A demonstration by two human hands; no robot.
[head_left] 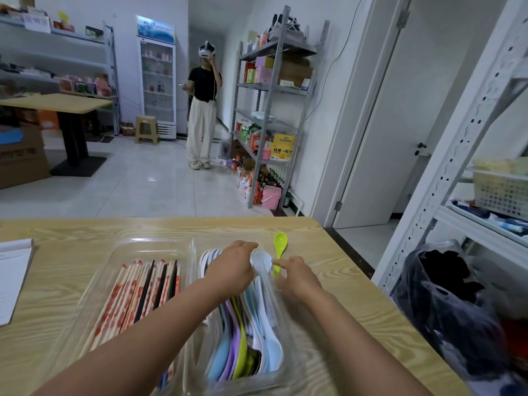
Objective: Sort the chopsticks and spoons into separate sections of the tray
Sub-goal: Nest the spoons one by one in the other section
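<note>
Far left on the wooden tabletop (328,281), a sheet of white paper (11,278) lies at the edge. Next comes the clear plastic tray (120,252), two sections side by side. The left section is packed with chopsticks (137,292), most in red-and-white paper sleeves, a few black pairs mixed in, all lying lengthwise.

Moving across the divider, the left hand (231,270) reaches over the far end of the right section, fingers curled down onto a white spoon (260,260) there. The grip looks closed on that spoon's bowl, though the fingertips are hidden behind the knuckles. Under the forearm, the right section holds the spoons (243,341): pale blue, lilac, lime green, white, stacked lengthwise with bowls toward the near end, and more white bowls showing at the far end left of the hand.

Just beyond, the right hand (297,278) sits at the tray's right rim, thumb and forefinger pressed together in a pinch at the handle end of a green spoon (279,247). That spoon lies outside the tray on the tabletop, bowl pointing away, handle meeting the pinch.

Far right, a dark plastic bag (445,304) slumps beside a white metal shelf (457,155). Back in the room, a person (203,110) wearing a headset stands near a glass-door fridge (157,78).
</note>
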